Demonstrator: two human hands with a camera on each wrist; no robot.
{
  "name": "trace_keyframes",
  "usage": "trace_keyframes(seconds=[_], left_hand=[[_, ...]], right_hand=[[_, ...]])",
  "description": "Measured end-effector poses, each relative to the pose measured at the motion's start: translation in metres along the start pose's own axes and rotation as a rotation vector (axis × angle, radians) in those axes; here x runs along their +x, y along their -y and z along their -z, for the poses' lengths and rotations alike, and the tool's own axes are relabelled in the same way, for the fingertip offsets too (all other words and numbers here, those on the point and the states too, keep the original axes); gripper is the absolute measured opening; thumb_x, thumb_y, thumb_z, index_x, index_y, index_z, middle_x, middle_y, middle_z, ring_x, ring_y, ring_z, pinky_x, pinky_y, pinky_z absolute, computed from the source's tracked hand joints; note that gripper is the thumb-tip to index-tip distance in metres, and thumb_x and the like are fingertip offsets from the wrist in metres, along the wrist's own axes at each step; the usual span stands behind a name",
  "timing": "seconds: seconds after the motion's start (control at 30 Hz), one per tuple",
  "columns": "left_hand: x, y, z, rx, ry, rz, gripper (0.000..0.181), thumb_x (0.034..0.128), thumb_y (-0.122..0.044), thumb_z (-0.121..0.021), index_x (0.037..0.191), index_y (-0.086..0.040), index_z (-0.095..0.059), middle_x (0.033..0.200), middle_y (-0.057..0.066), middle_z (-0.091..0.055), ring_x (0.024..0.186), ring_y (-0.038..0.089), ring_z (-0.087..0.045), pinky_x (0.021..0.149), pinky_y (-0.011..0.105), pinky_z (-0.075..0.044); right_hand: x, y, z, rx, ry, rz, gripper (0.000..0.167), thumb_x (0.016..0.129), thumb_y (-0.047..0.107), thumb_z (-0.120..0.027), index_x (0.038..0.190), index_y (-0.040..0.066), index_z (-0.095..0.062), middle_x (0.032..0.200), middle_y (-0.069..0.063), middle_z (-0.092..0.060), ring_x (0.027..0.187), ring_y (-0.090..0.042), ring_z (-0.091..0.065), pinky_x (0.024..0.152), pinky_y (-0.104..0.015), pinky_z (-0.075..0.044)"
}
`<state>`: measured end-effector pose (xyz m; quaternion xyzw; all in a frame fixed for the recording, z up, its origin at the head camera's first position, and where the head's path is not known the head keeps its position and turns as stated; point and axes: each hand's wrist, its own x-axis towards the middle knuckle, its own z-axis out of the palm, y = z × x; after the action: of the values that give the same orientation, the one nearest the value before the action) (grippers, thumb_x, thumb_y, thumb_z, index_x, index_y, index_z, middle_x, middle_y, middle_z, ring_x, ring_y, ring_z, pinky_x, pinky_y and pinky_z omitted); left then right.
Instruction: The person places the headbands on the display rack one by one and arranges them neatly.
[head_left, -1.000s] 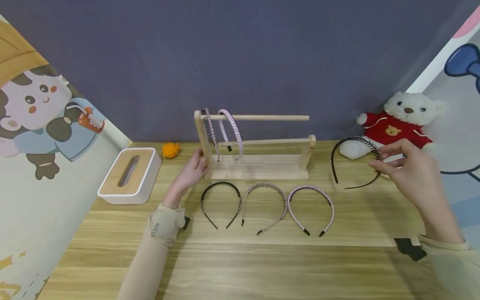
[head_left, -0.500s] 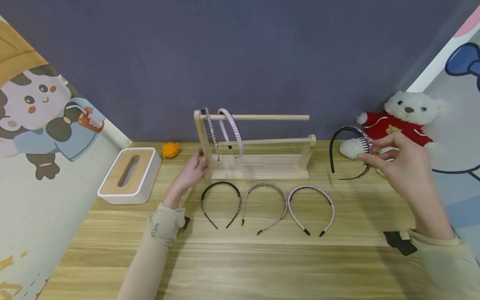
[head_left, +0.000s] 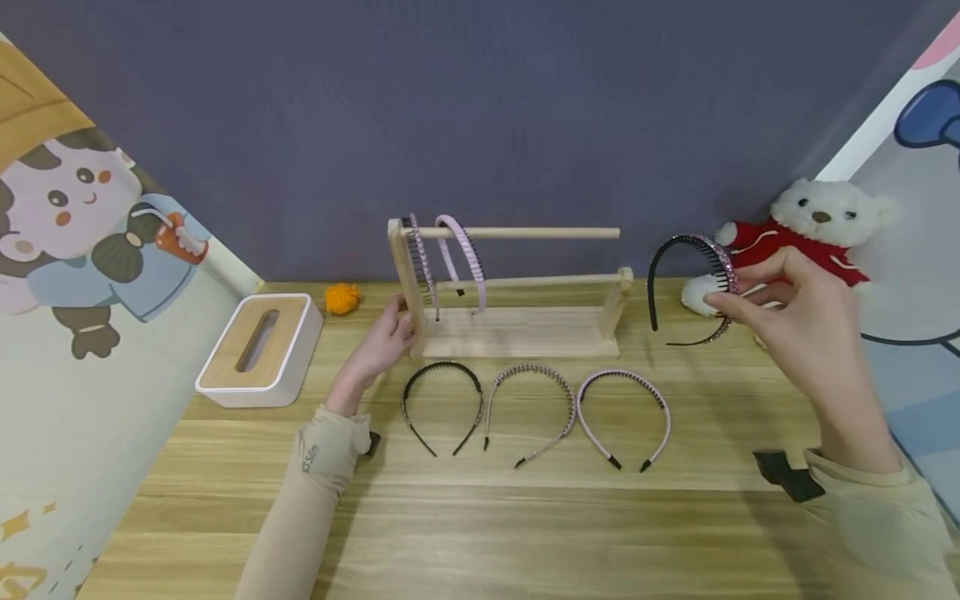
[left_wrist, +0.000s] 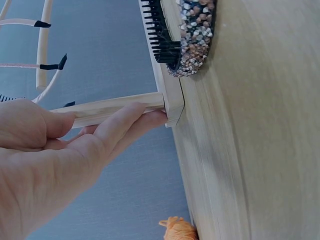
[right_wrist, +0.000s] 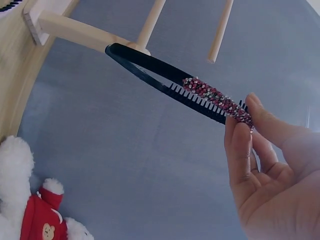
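My right hand pinches a black toothed headband with pink glitter between thumb and fingers, raised right of the wooden rack. In the right wrist view the headband tilts across the rack's bars. My left hand holds the rack's left upright, thumb and fingers around the wood in the left wrist view. On the upper bar hang a beaded headband and a pink one. In front of the rack lie a black headband, a beaded one and a pink one.
A white tissue box with a wooden lid stands at the left, an orange fluffy ball beyond it. At the back right sits a white teddy bear in a red top, behind my right hand. A dark wall rises behind the rack.
My right hand has moved left, upward and toward the rack with the glitter headband. The left hand has stayed on the upright, and the other headbands have not moved.
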<state>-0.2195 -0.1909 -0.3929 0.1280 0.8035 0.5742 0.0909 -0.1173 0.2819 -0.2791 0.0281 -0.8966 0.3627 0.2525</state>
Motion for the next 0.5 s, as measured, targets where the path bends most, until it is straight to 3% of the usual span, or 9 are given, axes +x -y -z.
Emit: trace_keyframes(seconds=[0.23, 0.5], left_hand=[[0.0, 0.001, 0.0, 0.0, -0.006, 0.002, 0.05, 0.1161, -0.001, -0.033, 0.162, 0.012, -0.017, 0.157, 0.039, -0.034, 0.145, 0.055, -0.04, 0.122, 0.055, -0.04], [0.0, 0.0, -0.001, 0.03, -0.011, -0.009, 0.051, 0.1149, 0.001, -0.034, 0.161, 0.012, -0.018, 0.154, 0.041, -0.036, 0.141, 0.057, -0.044, 0.118, 0.056, -0.045]], right_hand=[[0.002, 0.008, -0.002, 0.015, -0.025, -0.014, 0.036, 0.083, -0.003, -0.092, 0.108, -0.006, -0.066, 0.089, 0.035, -0.059, 0.07, 0.017, -0.058, 0.055, -0.007, -0.041], [0.01, 0.021, -0.005, 0.057, -0.015, 0.002, 0.036, 0.083, -0.003, -0.091, 0.108, -0.006, -0.066, 0.087, 0.03, -0.062, 0.074, 0.013, -0.06, 0.06, -0.004, -0.045]])
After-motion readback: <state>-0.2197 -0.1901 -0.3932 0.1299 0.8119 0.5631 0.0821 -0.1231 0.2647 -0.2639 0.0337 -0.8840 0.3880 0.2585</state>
